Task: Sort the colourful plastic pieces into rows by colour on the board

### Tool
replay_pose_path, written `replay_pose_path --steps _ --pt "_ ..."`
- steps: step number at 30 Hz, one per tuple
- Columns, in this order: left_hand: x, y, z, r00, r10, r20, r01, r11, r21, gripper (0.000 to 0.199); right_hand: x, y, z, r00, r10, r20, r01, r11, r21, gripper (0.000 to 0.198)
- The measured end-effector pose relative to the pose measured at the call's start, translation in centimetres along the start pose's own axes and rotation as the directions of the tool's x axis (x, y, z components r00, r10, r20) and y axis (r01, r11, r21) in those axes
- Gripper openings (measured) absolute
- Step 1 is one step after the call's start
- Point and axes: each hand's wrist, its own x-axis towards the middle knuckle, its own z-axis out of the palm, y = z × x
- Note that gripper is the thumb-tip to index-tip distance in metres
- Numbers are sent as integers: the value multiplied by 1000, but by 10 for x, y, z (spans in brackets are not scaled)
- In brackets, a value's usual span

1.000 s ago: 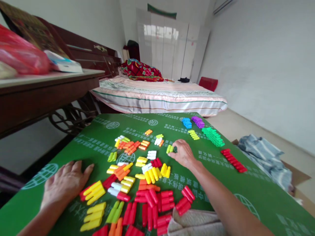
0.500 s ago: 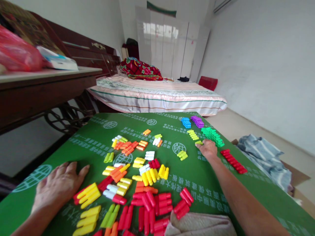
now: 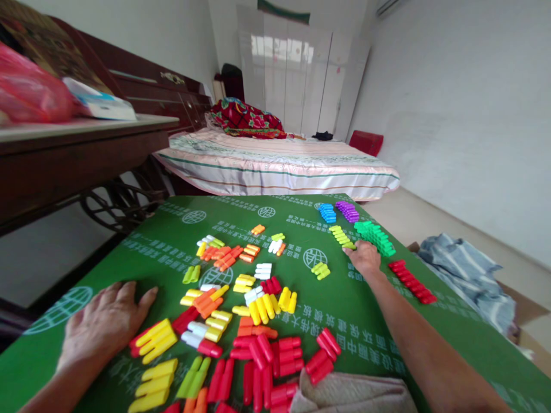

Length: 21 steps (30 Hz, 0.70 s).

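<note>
My right hand (image 3: pixel 365 258) reaches to the far right of the green board (image 3: pixel 275 215). Its fingers are closed on the near end of a row of lime-green plastic pegs (image 3: pixel 340 234); the exact grip is partly hidden. At the left, my left hand (image 3: pixel 109 318) lies flat on the board with fingers extended, holding nothing. Yellow pegs (image 3: pixel 156 342) lie over red ones just right of it. A small lime-green group (image 3: pixel 320 270) sits left of my right hand. Green pegs (image 3: pixel 375 238) and a red row (image 3: pixel 412 281) are stacked beside that hand.
Blue pegs (image 3: pixel 327 213) and purple pegs (image 3: pixel 346 211) stand grouped at the far right. Mixed red, yellow, orange and white pegs (image 3: pixel 260 310) cover the middle and front. A grey cloth (image 3: pixel 355 393) lies at the near edge. Beyond is a bed (image 3: pixel 275 166).
My right hand has brought a lime-green peg piece slightly away from me, up against the end of the lime-green row. My left hand stays in place.
</note>
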Motion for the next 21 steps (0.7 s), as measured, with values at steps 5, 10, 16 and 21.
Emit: replay_pose_path --steps 5,10,16,21 --pt "-1 3 -1 999 -35 25 34 998 47 80 0 -1 0 1000 -4 -1 4 1000 -10 42" --pt "0 -1 3 999 -34 24 33 998 52 84 0 -2 0 1000 -5 -4 5 1000 -16 42" --pt "-1 0 1 999 -30 30 29 998 59 83 0 -2 2 1000 -2 -12 2 1000 -18 42" --pt "-5 5 -3 999 -41 18 40 999 35 80 -4 -1 1 1000 2 -17 -2 1000 -11 48"
